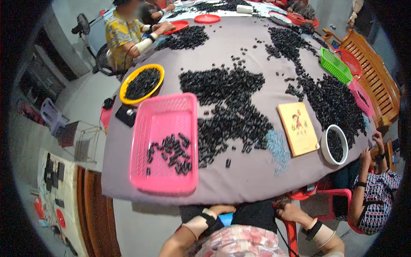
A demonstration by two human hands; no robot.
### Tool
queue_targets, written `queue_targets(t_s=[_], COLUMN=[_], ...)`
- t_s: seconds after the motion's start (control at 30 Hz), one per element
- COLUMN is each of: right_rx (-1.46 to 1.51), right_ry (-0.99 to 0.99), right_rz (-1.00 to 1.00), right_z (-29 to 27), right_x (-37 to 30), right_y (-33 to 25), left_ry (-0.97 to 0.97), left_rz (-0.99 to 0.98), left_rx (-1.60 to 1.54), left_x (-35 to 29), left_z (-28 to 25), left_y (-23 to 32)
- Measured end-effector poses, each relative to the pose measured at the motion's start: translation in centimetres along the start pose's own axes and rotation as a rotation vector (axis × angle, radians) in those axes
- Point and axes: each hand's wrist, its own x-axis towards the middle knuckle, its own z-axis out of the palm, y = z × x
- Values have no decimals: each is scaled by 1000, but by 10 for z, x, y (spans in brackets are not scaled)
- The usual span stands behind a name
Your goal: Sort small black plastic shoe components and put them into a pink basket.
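My left hand (221,209) lies over my dark-clothed lap, just below the table edge, its fingers stretched out flat. Next to it is a small blue patch (226,219) whose kind I cannot make out. My right hand (294,213) is lower right, beside a red chair part (291,235); its fingers are curled, and what they hold, if anything, is hidden. Nearest on the table stands a pink plastic basket (195,141) with several small black pieces (173,150) inside. A large heap of black pieces (233,120) spreads beside it, next to small light-blue pieces (277,147).
A yellow basin (124,92) and a white bowl (324,147) hold black pieces. A yellow box (297,128) lies between the blue pieces and the bowl. A green basket (336,66) stands far right. Co-workers sit at right (376,197) and far left (122,36).
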Motion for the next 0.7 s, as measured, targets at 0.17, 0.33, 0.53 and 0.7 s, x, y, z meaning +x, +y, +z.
queue_targets(t_s=[0.17,0.33,0.53,0.7], right_rx=[-46,482,100,-1366], right_ry=[115,184,535,943], right_rz=[-178,-744,-977,-441], right_z=[-75,-158,-207,-216], right_x=[-32,-88,-208,-241], right_y=[-58,-134,-191,-233], left_ry=[156,296,1188,1280], left_rz=[405,549,901,577], left_rx=[1031,747,1067,1292], left_x=[-33,-102,-158,-177], left_z=[46,76,70,23], left_y=[97,156,204,178])
